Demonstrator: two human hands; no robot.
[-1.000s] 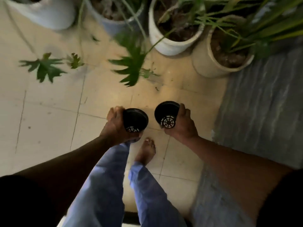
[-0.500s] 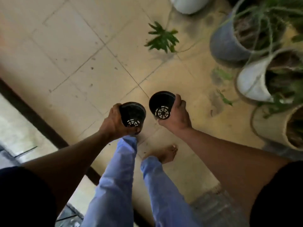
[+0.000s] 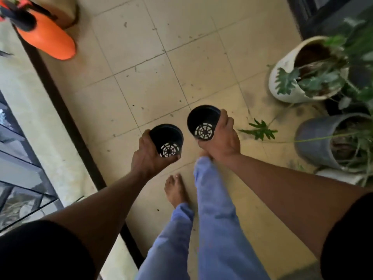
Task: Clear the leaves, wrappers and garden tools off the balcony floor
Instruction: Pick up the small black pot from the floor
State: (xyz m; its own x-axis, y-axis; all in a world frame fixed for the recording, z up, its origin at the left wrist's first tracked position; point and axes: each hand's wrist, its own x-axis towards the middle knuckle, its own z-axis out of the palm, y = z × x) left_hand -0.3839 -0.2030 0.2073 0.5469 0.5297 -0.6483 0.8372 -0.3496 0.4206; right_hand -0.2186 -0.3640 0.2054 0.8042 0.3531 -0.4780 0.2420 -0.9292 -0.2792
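My left hand (image 3: pixel 145 156) grips a small black plastic nursery pot (image 3: pixel 167 142) with a slotted bottom, held above the tiled balcony floor (image 3: pixel 153 63). My right hand (image 3: pixel 221 139) grips a second black nursery pot (image 3: pixel 202 123) a little farther forward and to the right. Both pots look empty. A green lobed leaf (image 3: pixel 259 130) lies on the floor just right of my right hand. An orange watering can (image 3: pixel 45 36) with a black handle stands at the far left.
A white planter (image 3: pixel 290 85) and a grey planter (image 3: pixel 314 142) with plants line the right side. A dark threshold strip (image 3: pixel 66 118) and a pale ledge run along the left, with a glass railing below. My bare foot (image 3: pixel 175 188) and blue trouser legs are underfoot.
The view has swung left: the planters slid to the right edge, and the orange watering can and left ledge came into view. Both hands still hold their pots.
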